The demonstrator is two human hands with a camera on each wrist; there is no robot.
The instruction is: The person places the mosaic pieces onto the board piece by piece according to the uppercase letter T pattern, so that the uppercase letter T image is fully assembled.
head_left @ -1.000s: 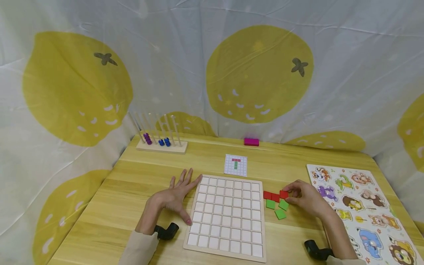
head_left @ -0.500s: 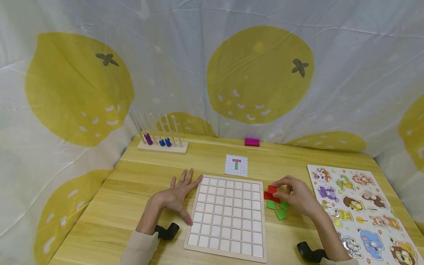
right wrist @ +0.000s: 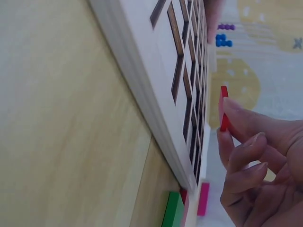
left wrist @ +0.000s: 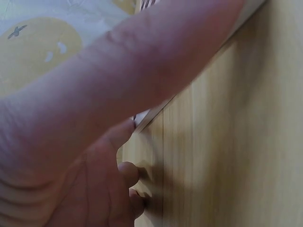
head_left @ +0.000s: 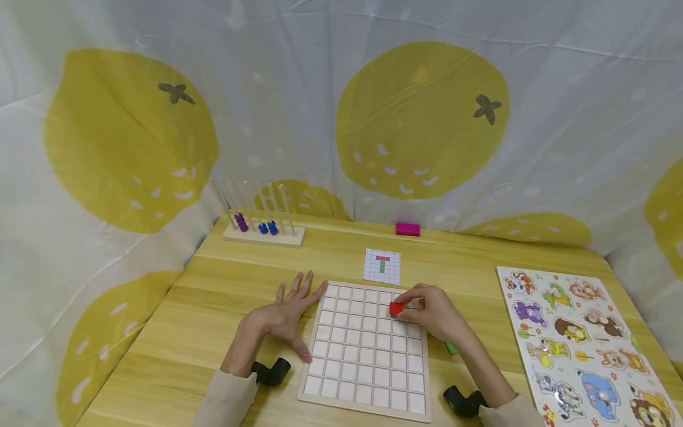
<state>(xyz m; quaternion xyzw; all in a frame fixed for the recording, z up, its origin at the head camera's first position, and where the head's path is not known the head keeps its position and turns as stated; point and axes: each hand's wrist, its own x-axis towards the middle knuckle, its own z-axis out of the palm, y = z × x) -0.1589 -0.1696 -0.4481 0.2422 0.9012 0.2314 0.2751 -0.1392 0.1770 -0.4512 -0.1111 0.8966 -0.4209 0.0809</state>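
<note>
A wooden grid board (head_left: 347, 356) with rows of pale square cells lies in front of the person. My right hand (head_left: 434, 311) pinches a red square tile (head_left: 396, 308) between thumb and fingers, over the upper right part of the board. The right wrist view shows the red tile (right wrist: 223, 108) held on edge, above the cells. At the board's left edge my left hand (head_left: 280, 317) rests with its fingers spread, thumb and index finger touching the frame. Right of the board a green tile (head_left: 451, 348) shows; other tiles there are hidden behind the right hand and forearm.
A small pattern card (head_left: 382, 266) with a red and green T lies behind the board. Farther back are a magenta block (head_left: 408, 229) and a peg rack (head_left: 264, 236) with purple and blue beads. An animal puzzle board (head_left: 587, 344) lies at the right.
My right hand has picked the red tile up from the group beside the board and carried it left over the cells. My left hand stays in place at the board's edge.
</note>
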